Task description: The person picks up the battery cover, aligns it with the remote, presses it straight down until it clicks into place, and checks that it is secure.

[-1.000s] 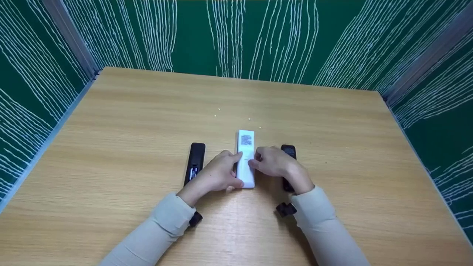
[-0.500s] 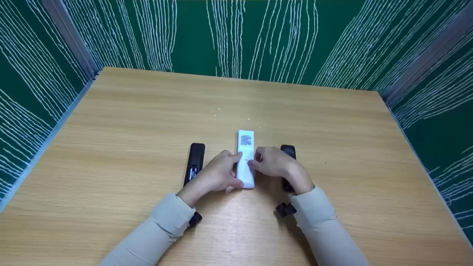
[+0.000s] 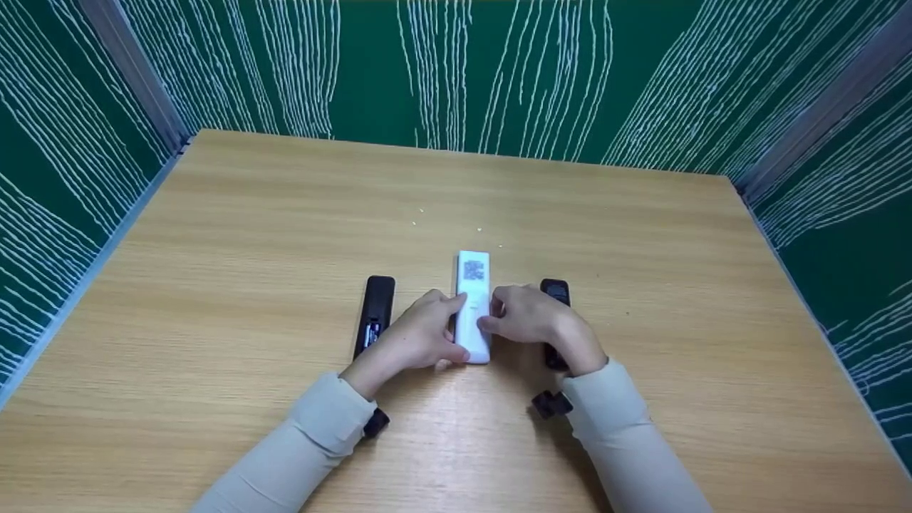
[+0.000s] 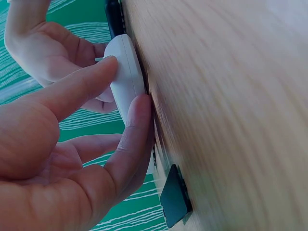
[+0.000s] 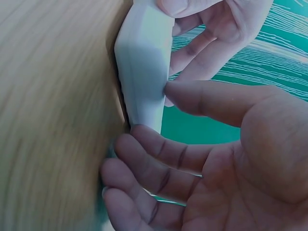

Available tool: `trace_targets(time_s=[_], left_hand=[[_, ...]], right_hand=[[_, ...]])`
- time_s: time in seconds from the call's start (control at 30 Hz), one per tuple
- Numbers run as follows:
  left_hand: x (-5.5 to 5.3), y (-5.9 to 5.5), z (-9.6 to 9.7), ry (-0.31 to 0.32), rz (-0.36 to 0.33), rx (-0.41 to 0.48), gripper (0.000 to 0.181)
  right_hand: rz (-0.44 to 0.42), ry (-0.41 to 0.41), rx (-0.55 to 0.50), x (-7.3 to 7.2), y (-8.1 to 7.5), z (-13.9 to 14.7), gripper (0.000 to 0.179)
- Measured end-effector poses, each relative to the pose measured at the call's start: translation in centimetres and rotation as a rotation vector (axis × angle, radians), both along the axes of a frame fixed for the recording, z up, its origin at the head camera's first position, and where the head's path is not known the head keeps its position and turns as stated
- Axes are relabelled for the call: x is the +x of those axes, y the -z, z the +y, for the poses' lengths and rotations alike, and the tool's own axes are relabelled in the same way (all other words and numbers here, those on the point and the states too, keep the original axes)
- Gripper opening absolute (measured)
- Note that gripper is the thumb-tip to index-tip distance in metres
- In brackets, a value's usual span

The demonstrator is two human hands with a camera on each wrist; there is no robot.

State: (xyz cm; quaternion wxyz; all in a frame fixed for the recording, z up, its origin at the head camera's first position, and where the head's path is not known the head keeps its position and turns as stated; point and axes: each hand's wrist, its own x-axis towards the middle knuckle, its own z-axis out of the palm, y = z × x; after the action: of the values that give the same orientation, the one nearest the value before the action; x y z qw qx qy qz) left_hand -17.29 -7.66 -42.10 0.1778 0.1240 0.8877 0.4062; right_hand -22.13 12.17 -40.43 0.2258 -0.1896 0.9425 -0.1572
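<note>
A white remote control (image 3: 472, 335) lies on the table with its back up and a square printed code near its far end. My left hand (image 3: 420, 331) grips it from the left, thumb on the near end and fingers along the side; the left wrist view shows the thumb (image 4: 96, 79) on top. From the right, my right hand (image 3: 527, 313) touches it, the thumb (image 5: 202, 96) on its back and curled fingertips (image 5: 144, 134) at its side. To the left lies a black remote control (image 3: 377, 299) with batteries showing in its open compartment.
Another black remote control (image 3: 556, 288) lies on the right, partly covered by my right hand and wrist. Several tiny pale bits (image 3: 479, 229) are scattered beyond the white remote. Green walls (image 3: 370, 71) with white lines close off the wooden table (image 3: 285, 206) at the back and sides.
My right thumb has slid slightly toward the near end of the white remote control. The left hand and all the remotes stay where they were.
</note>
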Motion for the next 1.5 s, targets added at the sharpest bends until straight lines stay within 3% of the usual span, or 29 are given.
trace_targets(time_s=[0.47, 0.97, 1.5], left_hand=[[-0.04, -0.04, 0.1, 0.012, 0.018, -0.018, 0.098], [0.15, -0.22, 0.06, -0.001, -0.014, 0.004, 0.1], [0.01, -0.06, 0.0, 0.014, 0.026, -0.015, 0.097]], right_hand=[[-0.021, -0.001, -0.007, 0.25, -0.25, 0.05, 0.031], [-0.042, -0.022, -0.002, 0.41, -0.42, 0.13, 0.029], [-0.037, 0.016, -0.032, 0.26, -0.14, 0.0, 0.029]])
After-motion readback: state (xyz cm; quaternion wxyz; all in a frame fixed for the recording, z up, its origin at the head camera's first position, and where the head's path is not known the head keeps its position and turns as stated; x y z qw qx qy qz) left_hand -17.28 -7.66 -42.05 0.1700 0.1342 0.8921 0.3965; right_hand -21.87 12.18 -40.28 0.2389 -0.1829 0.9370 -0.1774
